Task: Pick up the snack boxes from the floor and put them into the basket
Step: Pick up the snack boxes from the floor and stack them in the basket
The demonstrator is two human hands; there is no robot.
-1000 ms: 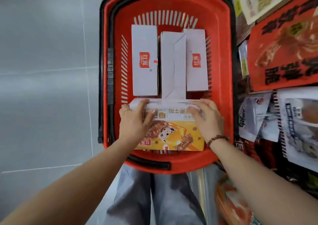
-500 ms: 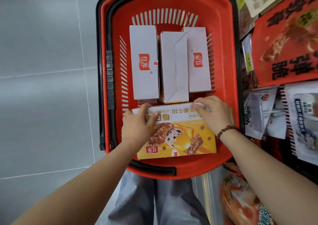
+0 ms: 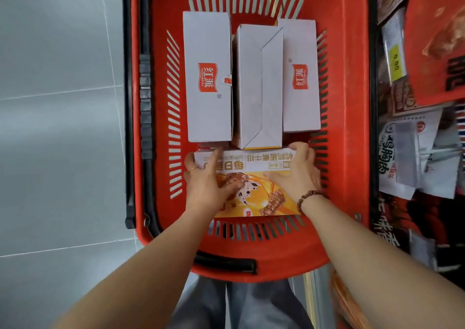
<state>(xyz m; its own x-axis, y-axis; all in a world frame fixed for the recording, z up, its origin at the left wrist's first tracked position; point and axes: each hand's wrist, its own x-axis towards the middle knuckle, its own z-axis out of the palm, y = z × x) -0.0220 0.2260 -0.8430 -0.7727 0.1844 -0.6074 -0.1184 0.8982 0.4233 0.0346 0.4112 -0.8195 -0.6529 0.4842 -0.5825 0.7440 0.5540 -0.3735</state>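
Both on it now: my left hand and right hand grip the yellow box, fingers curled over its ends, thumbs on top. It lies flat at the basket's near end, just before three white boxes

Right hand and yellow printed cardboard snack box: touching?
Touching. Head view: fingers of the right hand curl over the yellow printed cardboard snack box at its far right corner.
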